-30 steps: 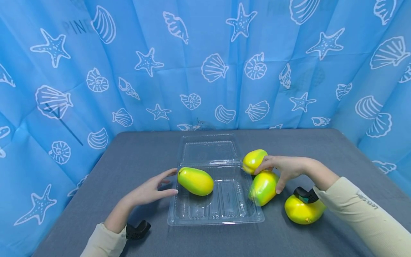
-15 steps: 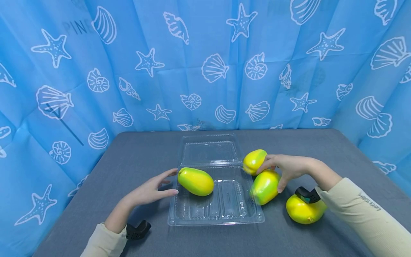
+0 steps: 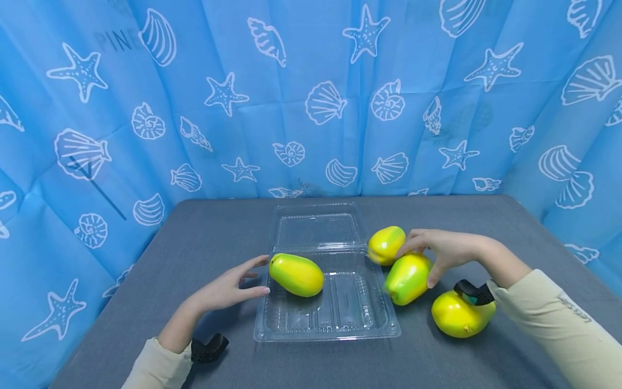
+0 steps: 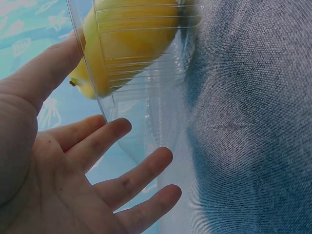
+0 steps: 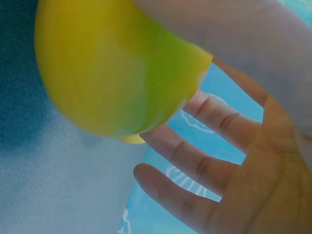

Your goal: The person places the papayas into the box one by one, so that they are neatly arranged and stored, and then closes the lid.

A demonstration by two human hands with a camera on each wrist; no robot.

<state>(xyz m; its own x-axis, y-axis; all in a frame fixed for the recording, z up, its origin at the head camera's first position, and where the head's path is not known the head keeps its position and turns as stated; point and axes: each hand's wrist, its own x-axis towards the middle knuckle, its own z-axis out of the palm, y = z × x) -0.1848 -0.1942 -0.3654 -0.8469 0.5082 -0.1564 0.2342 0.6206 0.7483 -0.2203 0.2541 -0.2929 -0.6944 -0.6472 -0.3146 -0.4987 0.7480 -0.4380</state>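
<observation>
A yellow-green papaya (image 3: 297, 275) lies in the left part of a clear plastic clamshell box (image 3: 326, 338), its lid (image 3: 316, 229) folded back. My left hand (image 3: 228, 285) is at the box's left rim, its fingers spread and relaxed; through the clear wall the left wrist view shows that papaya (image 4: 131, 39). Just right of the box, my right hand (image 3: 444, 251) holds a second papaya (image 3: 407, 281) between thumb and fingers. In the right wrist view this papaya (image 5: 107, 73) fills the upper left, partly covered by the thumb side of the hand.
Behind the held fruit another papaya (image 3: 386, 244) lies beside the box's right back corner. One more papaya (image 3: 459, 316) sits under the right wrist's black camera mount (image 3: 473, 293). A grey cloth covers the table (image 3: 218, 227), and a blue shell-print curtain (image 3: 291, 108) hangs behind it.
My right hand and the papaya it grips have shifted a little right and back, away from the box's right edge. The left hand stays where it was.
</observation>
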